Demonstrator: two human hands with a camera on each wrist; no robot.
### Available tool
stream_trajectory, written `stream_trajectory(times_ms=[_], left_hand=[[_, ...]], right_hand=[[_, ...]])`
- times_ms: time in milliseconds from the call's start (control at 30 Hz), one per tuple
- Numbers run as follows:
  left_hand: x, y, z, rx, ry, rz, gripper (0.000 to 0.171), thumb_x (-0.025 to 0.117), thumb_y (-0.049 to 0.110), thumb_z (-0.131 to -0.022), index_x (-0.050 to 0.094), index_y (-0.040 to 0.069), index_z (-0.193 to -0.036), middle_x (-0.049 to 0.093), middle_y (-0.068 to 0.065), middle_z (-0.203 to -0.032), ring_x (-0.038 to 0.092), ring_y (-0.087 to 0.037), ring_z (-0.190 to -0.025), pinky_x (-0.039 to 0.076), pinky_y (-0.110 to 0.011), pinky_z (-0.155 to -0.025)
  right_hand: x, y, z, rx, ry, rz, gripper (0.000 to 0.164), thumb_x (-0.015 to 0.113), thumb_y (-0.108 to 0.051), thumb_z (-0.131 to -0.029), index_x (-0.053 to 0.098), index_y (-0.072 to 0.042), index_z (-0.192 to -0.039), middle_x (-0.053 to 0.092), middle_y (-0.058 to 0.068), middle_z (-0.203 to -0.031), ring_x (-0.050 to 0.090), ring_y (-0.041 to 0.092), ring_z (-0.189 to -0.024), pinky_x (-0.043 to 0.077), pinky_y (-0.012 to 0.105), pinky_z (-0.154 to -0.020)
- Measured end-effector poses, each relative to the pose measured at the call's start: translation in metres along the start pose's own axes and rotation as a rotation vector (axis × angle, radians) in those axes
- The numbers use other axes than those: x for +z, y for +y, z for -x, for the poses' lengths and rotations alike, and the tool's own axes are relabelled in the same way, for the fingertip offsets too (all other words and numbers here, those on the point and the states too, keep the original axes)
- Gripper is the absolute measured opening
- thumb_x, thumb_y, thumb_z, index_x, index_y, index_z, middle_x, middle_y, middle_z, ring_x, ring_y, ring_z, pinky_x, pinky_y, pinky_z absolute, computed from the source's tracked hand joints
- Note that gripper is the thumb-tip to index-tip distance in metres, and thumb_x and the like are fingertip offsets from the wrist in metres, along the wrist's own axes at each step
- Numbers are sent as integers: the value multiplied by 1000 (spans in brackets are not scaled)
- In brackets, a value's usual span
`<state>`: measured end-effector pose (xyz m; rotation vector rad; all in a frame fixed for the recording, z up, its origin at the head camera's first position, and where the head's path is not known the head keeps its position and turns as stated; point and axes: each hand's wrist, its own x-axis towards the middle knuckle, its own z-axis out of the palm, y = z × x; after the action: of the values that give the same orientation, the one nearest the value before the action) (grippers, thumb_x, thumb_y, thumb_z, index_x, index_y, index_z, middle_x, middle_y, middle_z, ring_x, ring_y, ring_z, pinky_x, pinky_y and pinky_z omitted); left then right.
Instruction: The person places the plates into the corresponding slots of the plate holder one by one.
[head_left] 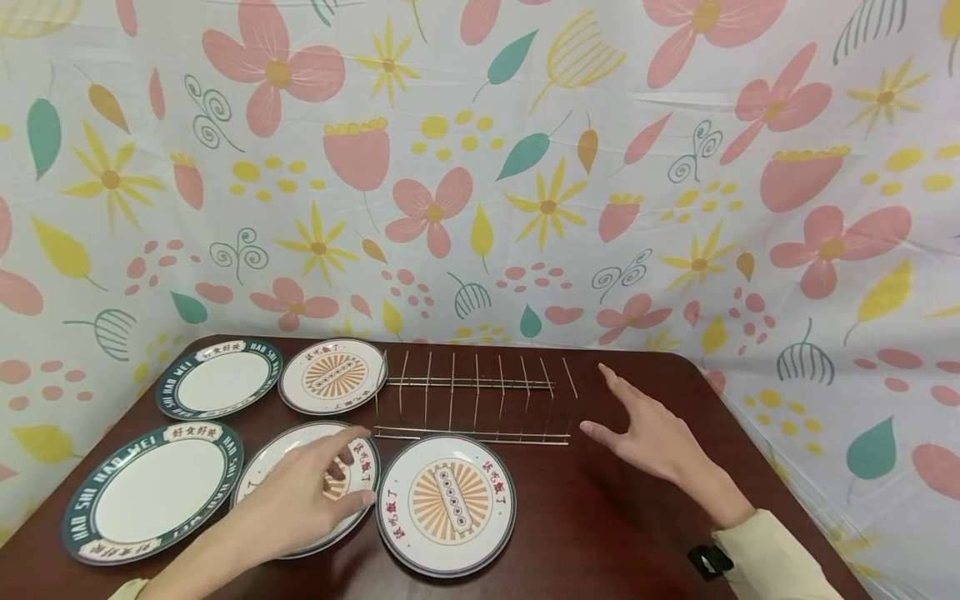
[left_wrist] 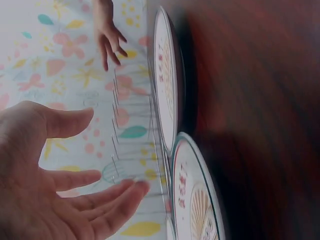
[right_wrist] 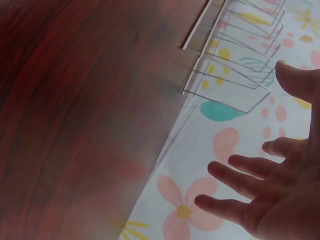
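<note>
My left hand (head_left: 300,496) hovers over a white plate (head_left: 352,533) with red lettering, its fingers relaxed and nothing in them. To the right of that plate, a matching plate (head_left: 452,506) with an orange sunburst lies flat. Beyond them stands a wire dish rack (head_left: 476,400) with a row of thin upright wires and no plates in it. My right hand (head_left: 656,433) is held in the air by the rack's right end, thumb and fingers spread apart. Both hands also show bare in the wrist views, the left hand (left_wrist: 65,175) palm inward and the right hand (right_wrist: 280,185) with fingers extended.
A third sunburst plate (head_left: 333,377) lies at the rack's left end. Two green-rimmed plates, one at the back (head_left: 219,377) and one in front (head_left: 153,492), lie on the left. The dark wooden table (head_left: 600,533) meets a flowered cloth (head_left: 480,208) behind.
</note>
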<state>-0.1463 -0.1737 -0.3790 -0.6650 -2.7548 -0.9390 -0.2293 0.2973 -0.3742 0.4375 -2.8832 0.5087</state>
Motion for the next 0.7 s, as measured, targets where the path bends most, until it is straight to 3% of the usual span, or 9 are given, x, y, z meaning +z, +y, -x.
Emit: stream_trajectory(times_ms=[67,200,433,567,700], left_hand=[[3,1,3,-15,-69,88,67,85,33,-89,58,5,-143,69,-1,-100,66,-7,-82,57,-30,-71],[10,3,9,-60,-197,241,69,82,30,-94,53,-2,-147,65,1,-96,66,-4,-80,57,-28,-69],[19,4,17,-198,-374,506,71,74,19,-100,39,-6,-157,66,-9,-107,71,-23,-72,58,-33,-66],[23,4,18,-246,-410,591,71,71,8,-100,35,-7,-159,65,-13,-113,71,-31,-67,60,-36,-67],[29,4,18,-245,-391,617,70,70,5,-100,34,-7,-159,63,-17,-116,72,-32,-68,61,-38,-63]], right_hand=[[-1,-1,-2,-14,0,-47,95,66,-63,-97,26,-16,-169,42,19,-162,50,44,-139,48,67,-96],[-1,-3,-6,-47,-1,-168,87,71,-50,-100,30,-13,-168,47,22,-158,58,42,-132,53,62,-93],[1,-4,-16,-86,-52,-353,79,72,-32,-102,32,-8,-166,51,25,-153,62,46,-126,58,55,-90],[2,-3,-19,-96,-93,-402,77,70,-30,-104,31,-8,-166,55,26,-148,62,45,-124,57,54,-91],[3,-1,-23,-107,-118,-438,74,68,-27,-105,31,-7,-166,56,26,-147,62,44,-125,55,56,-96]])
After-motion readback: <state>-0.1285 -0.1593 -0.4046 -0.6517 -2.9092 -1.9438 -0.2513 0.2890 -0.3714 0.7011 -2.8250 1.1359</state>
